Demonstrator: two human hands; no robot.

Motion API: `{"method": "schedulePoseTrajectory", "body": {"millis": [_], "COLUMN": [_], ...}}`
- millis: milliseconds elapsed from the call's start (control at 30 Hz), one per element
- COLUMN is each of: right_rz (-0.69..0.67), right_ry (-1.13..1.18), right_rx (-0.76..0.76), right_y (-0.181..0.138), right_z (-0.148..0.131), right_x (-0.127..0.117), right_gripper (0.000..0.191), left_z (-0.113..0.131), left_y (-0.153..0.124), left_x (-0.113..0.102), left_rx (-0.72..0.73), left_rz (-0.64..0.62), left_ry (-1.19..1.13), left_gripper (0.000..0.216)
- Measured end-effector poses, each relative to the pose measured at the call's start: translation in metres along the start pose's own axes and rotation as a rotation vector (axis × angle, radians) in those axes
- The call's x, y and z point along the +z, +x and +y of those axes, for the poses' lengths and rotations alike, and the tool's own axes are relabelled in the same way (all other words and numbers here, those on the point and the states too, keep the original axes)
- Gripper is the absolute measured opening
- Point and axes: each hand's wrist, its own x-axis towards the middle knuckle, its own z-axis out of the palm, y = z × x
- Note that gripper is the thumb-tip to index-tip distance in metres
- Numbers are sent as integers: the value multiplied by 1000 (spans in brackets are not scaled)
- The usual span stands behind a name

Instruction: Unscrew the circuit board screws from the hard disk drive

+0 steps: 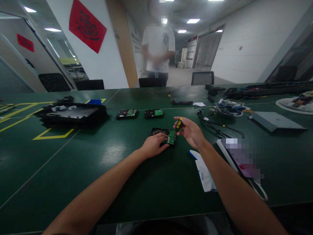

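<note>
Left hand (153, 146) presses flat on black hard drive with green circuit board (164, 135); right hand (192, 132) pinches small yellow-black screwdriver (178, 124) — unscrewing stage, tip needs seating on a board screw.

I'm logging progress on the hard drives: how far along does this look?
Nothing shows as finished. In hand: the left hand steadies a hard drive, board side up, while the right hand holds a yellow-handled screwdriver at its edge. Two more drives lie beyond, green boards on them.
</note>
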Motion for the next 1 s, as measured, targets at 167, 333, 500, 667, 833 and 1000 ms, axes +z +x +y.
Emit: {"method": "schedulePoseTrajectory", "body": {"millis": [167,333,500,667,833,1000], "right_rz": [2,41,48,15,15,39], "right_ry": [13,87,34,-11,25,31], "right_rx": [-22,23,1,-15,17,20], "right_y": [1,3,3,1,2,2], "right_z": [2,3,1,0,0,0], "right_x": [-1,-4,-4,-2,-4,-4], "right_gripper": [19,32,29,24,29,30], "left_z": [1,2,3,3,4,3], "left_y": [0,-1,-1,-1,-1,-1], "left_x": [-1,-1,0,-1,-2,-2], "left_rx": [4,-2,-13,-10,-3,-1], "left_rz": [1,8,9,8,11,14], "left_ry": [-1,6,15,7,0,4], "left_gripper": [26,27,27,26,24,24]}}
